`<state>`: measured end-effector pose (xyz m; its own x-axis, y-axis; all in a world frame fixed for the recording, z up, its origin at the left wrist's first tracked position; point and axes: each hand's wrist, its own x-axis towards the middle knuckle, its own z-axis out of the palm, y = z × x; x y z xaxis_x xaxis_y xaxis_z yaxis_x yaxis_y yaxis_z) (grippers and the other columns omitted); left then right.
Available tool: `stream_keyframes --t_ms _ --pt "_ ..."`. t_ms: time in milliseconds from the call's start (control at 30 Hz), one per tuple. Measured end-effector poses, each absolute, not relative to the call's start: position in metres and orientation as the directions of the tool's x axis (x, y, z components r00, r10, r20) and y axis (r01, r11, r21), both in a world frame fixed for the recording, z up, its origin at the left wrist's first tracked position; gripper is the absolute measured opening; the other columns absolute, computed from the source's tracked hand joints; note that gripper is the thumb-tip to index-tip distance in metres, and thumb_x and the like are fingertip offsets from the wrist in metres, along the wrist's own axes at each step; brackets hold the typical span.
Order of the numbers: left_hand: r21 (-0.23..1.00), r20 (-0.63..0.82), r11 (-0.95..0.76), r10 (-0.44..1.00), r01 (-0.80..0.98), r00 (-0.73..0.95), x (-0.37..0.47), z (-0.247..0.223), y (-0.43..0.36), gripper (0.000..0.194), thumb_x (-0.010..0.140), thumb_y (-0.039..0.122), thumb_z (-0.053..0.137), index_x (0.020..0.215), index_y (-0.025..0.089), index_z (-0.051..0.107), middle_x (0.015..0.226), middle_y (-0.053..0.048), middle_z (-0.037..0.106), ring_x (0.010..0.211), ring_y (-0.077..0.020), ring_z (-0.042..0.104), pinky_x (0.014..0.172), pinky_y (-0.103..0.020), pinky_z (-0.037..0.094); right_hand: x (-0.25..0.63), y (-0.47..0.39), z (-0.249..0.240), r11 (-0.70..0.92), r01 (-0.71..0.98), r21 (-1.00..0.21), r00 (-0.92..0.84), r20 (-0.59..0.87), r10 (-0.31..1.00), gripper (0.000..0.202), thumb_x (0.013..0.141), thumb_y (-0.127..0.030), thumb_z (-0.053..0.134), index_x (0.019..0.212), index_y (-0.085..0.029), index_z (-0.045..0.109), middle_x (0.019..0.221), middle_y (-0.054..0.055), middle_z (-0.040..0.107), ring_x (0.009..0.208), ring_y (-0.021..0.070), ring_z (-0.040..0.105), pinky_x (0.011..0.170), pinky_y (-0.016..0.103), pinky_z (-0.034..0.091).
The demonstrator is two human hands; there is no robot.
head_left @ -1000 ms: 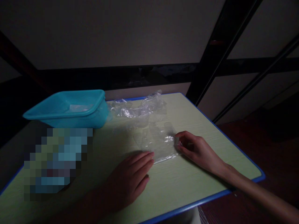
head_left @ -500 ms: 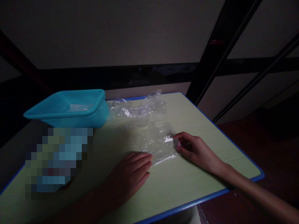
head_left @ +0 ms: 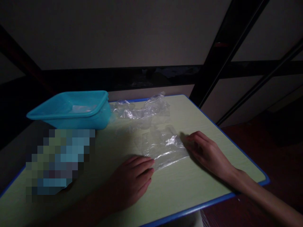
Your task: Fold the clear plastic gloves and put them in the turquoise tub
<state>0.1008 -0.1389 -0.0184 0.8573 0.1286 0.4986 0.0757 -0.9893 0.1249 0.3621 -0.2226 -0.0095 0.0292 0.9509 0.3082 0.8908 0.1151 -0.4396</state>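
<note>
A clear, thin plastic bag (head_left: 163, 146) lies spread and slightly wrinkled on the table. My left hand (head_left: 133, 178) rests palm down at its near left corner, fingers stretched out and fingertips on the film. At the bag's right edge, my right hand (head_left: 205, 153) has its fingers drawn together, with the edge of the film between thumb and fingers; the exact contact is dark and partly hidden. Just beyond, more crumpled clear plastic (head_left: 142, 110) lies toward the table's back edge.
A turquoise plastic basin (head_left: 71, 118) stands at the back left, with something pale inside. A pixelated patch hides whatever lies in front of it. The pale table (head_left: 170, 192) has a blue rim, and dark-framed panels (head_left: 132, 34) rise behind it.
My right hand has moved right and its fingers have closed up. The bag's right side is drawn out further and lies flatter. My left hand has stayed almost in place.
</note>
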Motion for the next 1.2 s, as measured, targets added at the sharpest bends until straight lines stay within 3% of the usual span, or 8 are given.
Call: stream_keyframes --t_ms 133,300,467,533,633,767,967,1200 --pt "0.127 0.503 -0.990 0.115 0.058 0.857 0.098 -0.015 -0.139 0.019 0.082 0.010 0.048 0.091 0.015 0.064 0.096 -0.008 0.070 0.091 -0.0196 0.063 0.083 -0.036 0.052 0.358 -0.231 -0.005 0.268 0.881 -0.389 -0.098 0.404 0.909 0.019 0.084 -0.011 0.040 0.094 -0.015 0.056 0.090 0.011 0.058 0.080 0.0196 0.057 0.067 0.031 0.050" --pt "0.176 0.536 -0.984 0.126 0.035 0.835 0.089 -0.013 -0.139 0.013 0.077 0.010 0.050 0.081 0.018 0.060 0.078 -0.002 0.070 0.078 -0.0164 0.063 0.089 -0.036 0.047 0.347 -0.238 -0.002 0.437 0.862 -0.258 -0.327 0.375 0.867 0.022 0.088 -0.013 0.041 0.095 -0.013 0.061 0.086 0.012 0.063 0.078 0.0216 0.058 0.068 0.037 0.052" --pt "0.183 0.584 -0.982 0.145 0.044 0.799 0.082 -0.019 -0.136 0.023 0.078 0.010 0.048 0.099 0.016 0.056 0.095 -0.008 0.069 0.097 -0.0177 0.060 0.098 -0.036 0.040 0.340 -0.236 -0.001 0.537 0.815 -0.218 -0.462 0.317 0.828 0.033 0.092 -0.016 0.039 0.121 -0.015 0.054 0.116 0.012 0.062 0.110 0.0210 0.054 0.091 0.039 0.047" --pt "0.161 0.532 -0.986 0.126 0.046 0.837 0.084 -0.021 -0.134 0.033 0.080 0.012 0.048 0.112 0.013 0.052 0.115 -0.013 0.062 0.114 -0.0207 0.052 0.100 -0.037 0.039 0.340 -0.234 -0.002 0.553 0.813 -0.183 -0.506 0.248 0.826 0.040 0.093 -0.025 0.040 0.132 -0.015 0.043 0.130 0.012 0.052 0.123 0.0219 0.044 0.101 0.043 0.039" --pt "0.209 0.304 -0.976 0.125 0.062 0.944 0.088 -0.019 -0.132 0.052 0.082 0.023 0.052 0.131 0.011 0.039 0.140 -0.017 0.039 0.131 -0.0270 0.033 0.105 -0.043 0.033 0.342 -0.233 -0.005 0.559 0.812 -0.168 -0.549 0.105 0.829 0.063 0.091 -0.045 0.041 0.142 -0.013 0.023 0.145 0.014 0.030 0.134 0.0256 0.026 0.108 0.053 0.022" --pt "0.300 0.073 -0.947 0.141 0.113 0.987 0.091 -0.014 -0.131 0.070 0.082 0.044 0.055 0.141 0.018 0.026 0.150 -0.013 0.017 0.136 -0.0318 0.016 0.108 -0.051 0.022 0.346 -0.233 -0.012 0.534 0.817 -0.217 -0.543 0.021 0.840 0.073 0.088 -0.055 0.039 0.144 -0.016 0.014 0.149 0.016 0.014 0.136 0.0283 0.017 0.108 0.056 0.012" --pt "0.333 -0.027 -0.929 0.160 0.160 0.987 0.091 -0.012 -0.132 0.073 0.081 0.051 0.054 0.142 0.025 0.023 0.151 -0.008 0.014 0.137 -0.0325 0.013 0.108 -0.054 0.016 0.348 -0.232 -0.012 0.534 0.816 -0.219 -0.552 -0.028 0.833 0.070 0.088 -0.055 0.038 0.144 -0.019 0.015 0.149 0.015 0.010 0.136 0.0300 0.012 0.106 0.059 0.013" --pt "0.298 -0.013 -0.943 0.153 0.150 0.988 0.089 -0.012 -0.133 0.070 0.081 0.052 0.054 0.141 0.027 0.026 0.150 -0.010 0.016 0.136 -0.0345 0.014 0.106 -0.056 0.019 0.348 -0.231 -0.011 0.548 0.814 -0.190 -0.560 -0.008 0.829 0.071 0.088 -0.054 0.040 0.144 -0.018 0.017 0.149 0.016 0.012 0.136 0.0307 0.014 0.105 0.060 0.017"
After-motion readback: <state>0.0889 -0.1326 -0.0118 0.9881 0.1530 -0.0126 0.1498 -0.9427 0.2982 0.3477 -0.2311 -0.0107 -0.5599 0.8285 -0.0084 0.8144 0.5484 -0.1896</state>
